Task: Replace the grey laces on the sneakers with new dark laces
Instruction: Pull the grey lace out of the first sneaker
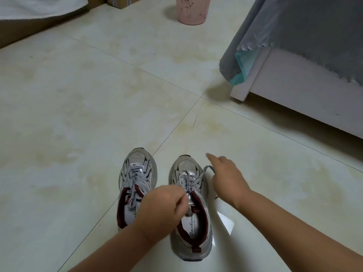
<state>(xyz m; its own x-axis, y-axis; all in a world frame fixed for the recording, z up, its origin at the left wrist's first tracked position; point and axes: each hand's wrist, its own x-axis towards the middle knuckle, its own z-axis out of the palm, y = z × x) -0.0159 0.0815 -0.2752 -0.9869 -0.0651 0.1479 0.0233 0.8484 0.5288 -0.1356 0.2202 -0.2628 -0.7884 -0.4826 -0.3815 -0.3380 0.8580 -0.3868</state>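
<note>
I see two grey sneakers (164, 195) side by side on the floor (78, 114). My left hand (163, 203) pinches a grey lace (188, 210) over the right shoe (191, 211). My right hand (227, 179) pulls the other lace end (206, 170) out sideways. A pink bin (193, 9) stands far off.

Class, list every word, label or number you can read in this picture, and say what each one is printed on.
"...ashion Sports": insole of the right sneaker, first letter unclear.
"...ashio...": insole of the left sneaker, partly hidden by the left hand.
Small tag on the right sneaker's tongue: too blurred to read.
Cardboard boxes at the top: no legible print.
</note>
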